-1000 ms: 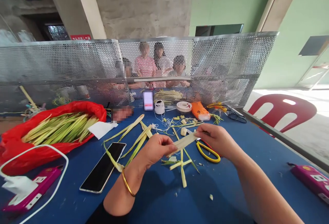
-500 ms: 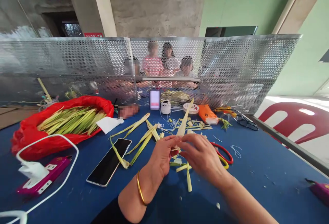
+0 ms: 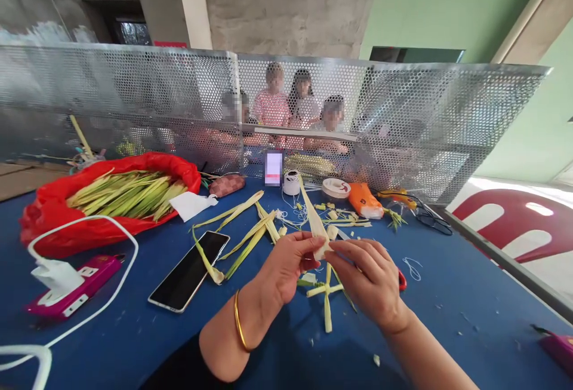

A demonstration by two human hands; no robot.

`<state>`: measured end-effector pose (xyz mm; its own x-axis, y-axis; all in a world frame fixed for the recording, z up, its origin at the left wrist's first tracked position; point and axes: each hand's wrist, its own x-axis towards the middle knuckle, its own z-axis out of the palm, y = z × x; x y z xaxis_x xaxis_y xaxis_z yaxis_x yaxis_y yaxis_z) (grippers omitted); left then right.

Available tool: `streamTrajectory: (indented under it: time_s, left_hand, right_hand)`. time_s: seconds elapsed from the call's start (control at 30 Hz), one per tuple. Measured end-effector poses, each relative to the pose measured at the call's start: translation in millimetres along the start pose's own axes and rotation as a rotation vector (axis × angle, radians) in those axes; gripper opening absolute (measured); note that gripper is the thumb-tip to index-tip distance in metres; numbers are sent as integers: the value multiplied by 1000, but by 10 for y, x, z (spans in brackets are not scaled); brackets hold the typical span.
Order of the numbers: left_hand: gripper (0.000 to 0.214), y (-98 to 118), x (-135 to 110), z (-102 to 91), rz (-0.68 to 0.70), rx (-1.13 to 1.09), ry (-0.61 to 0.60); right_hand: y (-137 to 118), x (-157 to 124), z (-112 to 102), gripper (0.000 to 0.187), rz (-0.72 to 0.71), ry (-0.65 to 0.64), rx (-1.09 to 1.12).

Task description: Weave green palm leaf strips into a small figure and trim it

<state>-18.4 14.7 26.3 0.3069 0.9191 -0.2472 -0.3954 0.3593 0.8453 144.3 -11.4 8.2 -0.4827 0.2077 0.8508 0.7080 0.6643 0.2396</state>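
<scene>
A pale, pointed corn husk strip (image 3: 312, 211) is pinched at its wide lower end between both hands. My left hand (image 3: 286, 264), with a gold bangle on its wrist, grips it from the left with thumb and fingers. From the right, my right hand (image 3: 369, 282) pinches the same end with its fingertips. Just below them on the blue table (image 3: 313, 360) lies a cross-shaped piece of folded husk (image 3: 326, 289). Red-handled scissors (image 3: 402, 281) are mostly hidden behind my right hand. More husk strips (image 3: 250, 240) lie to the left of my hands.
A red bag (image 3: 45, 217) full of husks, a dark phone (image 3: 188, 273) and a purple power strip (image 3: 76, 291) with a white cable occupy the left. Thread spool (image 3: 291, 184), tape roll (image 3: 336, 189) and orange packet (image 3: 364, 200) stand before a perforated metal screen (image 3: 179, 91); people sit behind it.
The husk strip now tilts to the left instead of the right. My right hand has turned, its fingertips closing on the strip's lower end. The camera view has shifted slightly.
</scene>
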Motion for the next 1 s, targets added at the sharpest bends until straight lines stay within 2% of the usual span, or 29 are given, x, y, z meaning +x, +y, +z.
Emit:
streamTrajectory:
  time_s: [0.13,0.2,0.37,0.53,0.73,1.0]
  left_hand:
    - [25,15,-7,-7,-9,23,-37]
    - [25,33,-12,-13,11,51,-57]
    - [22,53,-18,-17,109,121,-21]
    - [16,32,-6,-18,80,101,5]
    - [16,8,4,-16,87,84,-30]
    - [21,15,31,-27,116,86,64]
  right_hand:
    - [15,27,-28,15,-54,-80,9]
    - [37,35,-53,16,-35,-109,-2]
    - [38,59,-81,16,-9,-78,-26]
    - [-13,83,-76,17,-56,-71,-78]
    - [-43,103,-46,16,-94,-94,-48]
    - [-73,120,-23,15,-99,-126,-20]
